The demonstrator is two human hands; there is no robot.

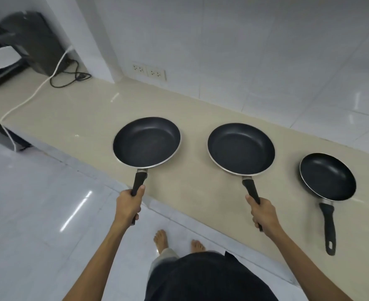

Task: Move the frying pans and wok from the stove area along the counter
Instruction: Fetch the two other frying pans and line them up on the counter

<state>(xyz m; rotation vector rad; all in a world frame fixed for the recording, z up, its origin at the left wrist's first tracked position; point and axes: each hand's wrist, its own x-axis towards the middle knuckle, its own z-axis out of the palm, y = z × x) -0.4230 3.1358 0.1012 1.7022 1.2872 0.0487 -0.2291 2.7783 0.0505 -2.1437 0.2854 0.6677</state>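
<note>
Left hand (128, 204) is wrapped tight round the handle of the left pan (146, 141), right hand (263, 212) clamped on the middle pan (241, 148). Both over the beige counter (81, 118). Small pan (327, 176) sits untouched at right.

No readable text, label, brand or number anywhere — pans, bench, wall sockets (149, 71) all unmarked; dark appliance (27, 42) at far left too blurred to tell.

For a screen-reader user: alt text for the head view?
Each hand holds a black frying pan by its handle over a beige counter: left hand, left pan; right hand, middle pan. A smaller pan sits unheld, rightmost.
</note>
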